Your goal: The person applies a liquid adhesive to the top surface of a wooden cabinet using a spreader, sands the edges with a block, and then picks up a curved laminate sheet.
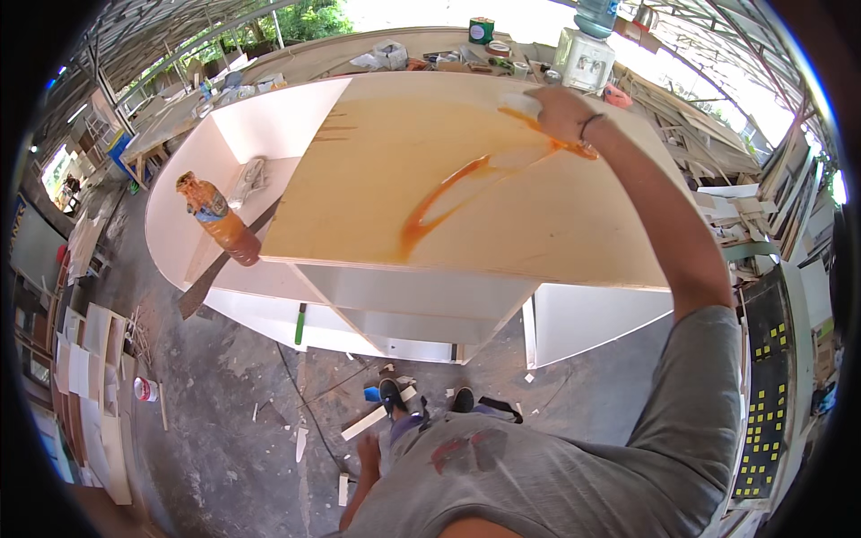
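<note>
On the workbench, plywood sheet [556, 224]: a large pale wooden panel lying flat on top of white cabinet parts [421, 300]; its surface is stained a thin orange where the glue is already spread.
Glue [448, 193]: a thick orange-brown streak, curved like an arc, running from the near middle of the sheet up toward the far right corner.
Right hand [558, 112]: stretched far out over the sheet, at the upper end of the streak, fingers closed together on a small pale spreader [523, 104] that touches the wood.
Left hand [369, 453]: hanging low beside the body, away from the sheet; if its fingers are apart or together, I cannot tell.
Bottle [220, 220]: plastic, filled with orange-brown liquid, standing on the white panel [179, 224] left of the sheet.
</note>
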The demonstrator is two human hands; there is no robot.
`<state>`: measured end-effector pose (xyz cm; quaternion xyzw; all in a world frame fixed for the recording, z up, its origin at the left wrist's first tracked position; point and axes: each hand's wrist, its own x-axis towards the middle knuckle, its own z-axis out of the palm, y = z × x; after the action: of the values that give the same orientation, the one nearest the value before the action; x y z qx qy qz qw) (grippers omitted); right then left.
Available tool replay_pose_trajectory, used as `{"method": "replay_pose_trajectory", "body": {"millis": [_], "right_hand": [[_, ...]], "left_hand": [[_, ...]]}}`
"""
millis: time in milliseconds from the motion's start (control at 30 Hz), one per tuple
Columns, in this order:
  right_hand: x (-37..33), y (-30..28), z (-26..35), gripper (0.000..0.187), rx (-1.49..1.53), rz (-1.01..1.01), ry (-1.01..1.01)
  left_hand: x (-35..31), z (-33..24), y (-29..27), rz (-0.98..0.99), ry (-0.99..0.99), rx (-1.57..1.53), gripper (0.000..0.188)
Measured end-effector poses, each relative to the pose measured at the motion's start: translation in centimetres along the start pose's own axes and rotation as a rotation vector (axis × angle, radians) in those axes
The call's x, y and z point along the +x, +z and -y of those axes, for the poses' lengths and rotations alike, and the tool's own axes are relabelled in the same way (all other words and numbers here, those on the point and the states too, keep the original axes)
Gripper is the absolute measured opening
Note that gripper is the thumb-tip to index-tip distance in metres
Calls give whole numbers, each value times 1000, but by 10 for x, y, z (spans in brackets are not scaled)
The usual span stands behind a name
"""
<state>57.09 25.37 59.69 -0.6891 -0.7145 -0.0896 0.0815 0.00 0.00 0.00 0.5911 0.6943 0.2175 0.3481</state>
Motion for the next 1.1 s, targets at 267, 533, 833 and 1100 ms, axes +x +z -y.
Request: {"method": "replay_pose_trajectory", "body": {"millis": [267,533,833,1100], "right_hand": [[-8,-8,-31,36,-12,-137,-190],[26,3,-54,38,-17,53,-83],[5,-5,99,33,236,224,-365],[-49,-14,185,33,316,164,-588]], "left_hand": [[-183,110,40,439,14,529,25],[-123,96,80,187,18,117,24],[-89,-69,54,36,-599,-736,40],[-212,48,92,166,-203,-148,37]]}}
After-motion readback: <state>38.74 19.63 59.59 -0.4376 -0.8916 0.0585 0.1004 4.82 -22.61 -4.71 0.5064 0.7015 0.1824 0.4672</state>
